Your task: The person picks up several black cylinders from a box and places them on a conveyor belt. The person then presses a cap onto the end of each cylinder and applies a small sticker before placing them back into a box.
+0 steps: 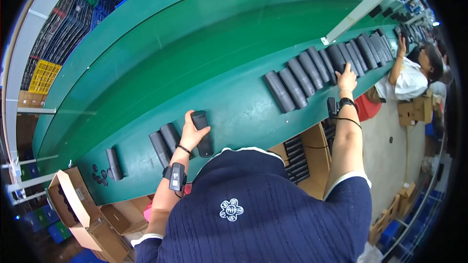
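Observation:
My left hand [191, 135] is wrapped round a black cylinder [204, 143] with a textured surface, at the table's near edge in front of me. Two similar cylinders [159, 147] lie side by side just left of that hand. Out to the right, my right arm is stretched along the table. Its hand [346, 79] has thumb and finger closed on the near end of another black cylinder [336, 57], which lies in a long row of cylinders [297, 80]. The far side of this grip is partly hidden.
A lone cylinder [113, 163] and several small black discs [99, 180] lie on the green table [234, 112] at left. Beside it stands an open carton [73, 197]. Another carton with black cylinders [296, 158] is below the edge. A co-worker [412, 80] sits far right.

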{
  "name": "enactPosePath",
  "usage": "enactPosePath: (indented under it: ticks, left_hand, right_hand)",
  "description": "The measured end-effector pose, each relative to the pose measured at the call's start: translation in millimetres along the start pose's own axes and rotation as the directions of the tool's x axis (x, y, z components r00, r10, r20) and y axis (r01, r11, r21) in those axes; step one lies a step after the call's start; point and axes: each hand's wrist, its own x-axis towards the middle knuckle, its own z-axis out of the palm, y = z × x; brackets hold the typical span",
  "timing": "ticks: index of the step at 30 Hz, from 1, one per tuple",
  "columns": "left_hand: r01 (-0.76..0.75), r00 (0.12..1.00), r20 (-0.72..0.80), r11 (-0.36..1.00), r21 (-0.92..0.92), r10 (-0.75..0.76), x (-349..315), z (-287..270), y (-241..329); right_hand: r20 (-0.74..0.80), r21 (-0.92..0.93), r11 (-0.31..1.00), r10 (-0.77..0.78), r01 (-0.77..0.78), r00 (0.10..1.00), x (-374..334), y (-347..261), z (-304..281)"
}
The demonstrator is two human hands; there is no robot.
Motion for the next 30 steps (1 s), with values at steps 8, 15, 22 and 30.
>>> enactPosePath:
  ticks: [8,15,22,30]
  left_hand:
    - [-0.03,0.999,0.014,0.768,-0.64,0.051,-6.7,2.5,14.0]
    - [-0.095,0.983,0.051,0.721,-0.687,0.178,-16.7,9.5,29.7]
    - [-0.252,0.93,0.089,0.794,-0.553,0.357,-16.7,9.0,31.7]
    - [-0.44,0.859,0.105,0.827,-0.349,0.501,-23.1,18.4,25.5]
  right_hand:
    - [0.044,0.462,0.803,-0.444,0.376,0.895,-98.7,-86.7,-24.2]
    - [0.066,0.415,0.772,-0.553,0.481,0.83,-138.3,-108.4,9.1]
    - [-0.121,0.39,0.748,-0.536,0.536,0.836,-148.7,-146.4,-28.3]
    - [0.234,0.851,0.05,-0.927,-0.523,0.292,-260.7,-225.9,-88.0]
